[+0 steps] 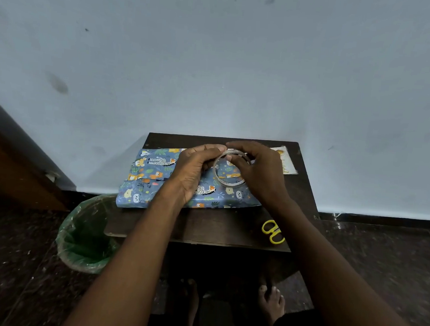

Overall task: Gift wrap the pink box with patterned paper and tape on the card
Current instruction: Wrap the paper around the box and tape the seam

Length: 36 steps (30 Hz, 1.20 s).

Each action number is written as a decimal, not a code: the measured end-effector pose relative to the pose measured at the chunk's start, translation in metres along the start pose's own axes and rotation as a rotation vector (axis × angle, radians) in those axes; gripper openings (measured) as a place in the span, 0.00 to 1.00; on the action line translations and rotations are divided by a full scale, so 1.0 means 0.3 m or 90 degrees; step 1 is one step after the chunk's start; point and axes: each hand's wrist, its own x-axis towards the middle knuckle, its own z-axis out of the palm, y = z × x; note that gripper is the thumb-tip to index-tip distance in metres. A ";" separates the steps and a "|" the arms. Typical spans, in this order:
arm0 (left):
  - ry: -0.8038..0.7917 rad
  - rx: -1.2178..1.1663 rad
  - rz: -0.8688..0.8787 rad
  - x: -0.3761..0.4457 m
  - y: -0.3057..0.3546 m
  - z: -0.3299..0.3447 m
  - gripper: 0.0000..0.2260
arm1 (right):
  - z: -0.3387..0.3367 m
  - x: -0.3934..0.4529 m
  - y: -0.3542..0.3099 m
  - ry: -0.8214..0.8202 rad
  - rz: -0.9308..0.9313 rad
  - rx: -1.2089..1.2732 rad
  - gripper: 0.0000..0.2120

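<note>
Both hands meet above the wrapped box point(162, 177): the right hand point(259, 171) grips the tape roll point(230, 170) with curled fingers, and the left hand point(195, 169) pinches at the roll's upper rim, its heel resting on the patterned paper. Box, fully covered in blue animal-print paper, lies on the dark table point(204, 228), overhanging its left edge. Relative to the box, the card point(285, 160) lies just right at the far edge, yellow scissors point(272, 231) near-right, and a green-lined bin point(84, 237) stands below-left on the floor.
</note>
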 end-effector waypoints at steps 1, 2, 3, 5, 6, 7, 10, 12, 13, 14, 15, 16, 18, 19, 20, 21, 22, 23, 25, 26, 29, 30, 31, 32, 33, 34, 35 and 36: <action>0.001 -0.004 -0.001 0.003 -0.003 -0.002 0.06 | 0.002 0.002 -0.003 0.005 -0.017 -0.008 0.09; 0.002 -0.017 0.000 0.004 -0.004 -0.003 0.06 | 0.003 0.003 -0.005 0.006 -0.025 -0.011 0.07; 0.003 -0.030 0.002 0.003 -0.005 -0.003 0.05 | 0.004 0.005 -0.002 0.003 -0.028 -0.013 0.06; 0.009 -0.041 0.014 0.000 -0.005 -0.003 0.04 | 0.008 0.009 0.007 -0.011 -0.027 -0.024 0.04; 0.010 -0.041 0.019 -0.001 -0.007 -0.002 0.04 | 0.010 0.011 0.012 -0.024 -0.020 -0.030 0.04; 0.009 -0.038 0.022 -0.002 -0.010 -0.002 0.04 | 0.010 0.013 0.016 -0.042 -0.009 -0.032 0.04; 0.002 -0.018 0.027 0.004 -0.022 -0.008 0.05 | 0.003 0.023 0.029 -0.099 0.034 -0.021 0.03; 0.002 -0.014 0.027 0.009 -0.027 -0.010 0.05 | -0.006 0.027 0.033 -0.137 0.042 -0.013 0.05; 0.005 -0.016 0.028 0.011 -0.029 -0.010 0.05 | -0.008 0.026 0.033 -0.149 0.044 -0.008 0.08; 0.008 -0.018 0.030 0.014 -0.032 -0.010 0.05 | -0.007 0.025 0.032 -0.153 0.049 -0.006 0.10; 0.011 -0.021 0.031 0.015 -0.035 -0.010 0.06 | -0.006 0.024 0.030 -0.150 0.053 -0.006 0.12; 0.012 -0.023 0.033 0.018 -0.037 -0.010 0.06 | -0.004 0.023 0.028 -0.144 0.058 -0.006 0.13; 0.003 -0.031 0.036 0.021 -0.037 -0.009 0.06 | 0.001 0.021 0.027 -0.128 0.061 -0.001 0.13; -0.007 -0.032 0.035 0.022 -0.034 -0.010 0.06 | 0.002 0.020 0.026 -0.119 0.061 0.007 0.13; -0.021 -0.032 0.033 0.021 -0.030 -0.011 0.07 | 0.001 0.020 0.026 -0.111 0.063 0.022 0.12; -0.036 -0.030 0.031 0.017 -0.025 -0.011 0.08 | -0.003 0.020 0.024 -0.104 0.066 0.041 0.12; -0.052 -0.025 0.030 0.015 -0.021 -0.011 0.09 | -0.006 0.020 0.022 -0.098 0.071 0.061 0.11; -0.068 -0.017 0.032 0.012 -0.018 -0.012 0.09 | -0.010 0.020 0.020 -0.095 0.075 0.080 0.11; -0.094 -0.003 0.038 0.007 -0.014 -0.016 0.10 | -0.013 0.019 0.014 -0.096 0.081 0.114 0.11; -0.103 -0.003 0.038 0.004 -0.011 -0.018 0.11 | -0.012 0.018 0.011 -0.098 0.084 0.132 0.12; -0.115 -0.014 0.037 -0.002 -0.004 -0.016 0.12 | -0.006 0.012 -0.003 -0.101 0.097 0.182 0.14; -0.113 -0.019 0.037 -0.003 -0.002 -0.016 0.12 | -0.005 0.011 -0.007 -0.105 0.100 0.193 0.14; -0.109 -0.024 0.037 -0.004 -0.001 -0.015 0.12 | -0.003 0.010 -0.011 -0.109 0.102 0.202 0.14; -0.106 -0.027 0.037 -0.004 -0.001 -0.015 0.12 | -0.001 0.009 -0.013 -0.112 0.103 0.207 0.14; -0.103 -0.029 0.038 -0.004 -0.003 -0.016 0.13 | 0.001 0.008 -0.015 -0.116 0.105 0.213 0.13; -0.096 -0.034 0.039 -0.002 -0.005 -0.018 0.13 | 0.004 0.007 -0.015 -0.119 0.109 0.221 0.13; -0.087 -0.043 0.039 -0.001 -0.006 -0.020 0.12 | 0.006 0.005 -0.016 -0.123 0.114 0.230 0.13; -0.074 -0.051 0.038 0.001 -0.008 -0.022 0.11 | 0.009 0.004 -0.017 -0.126 0.119 0.239 0.13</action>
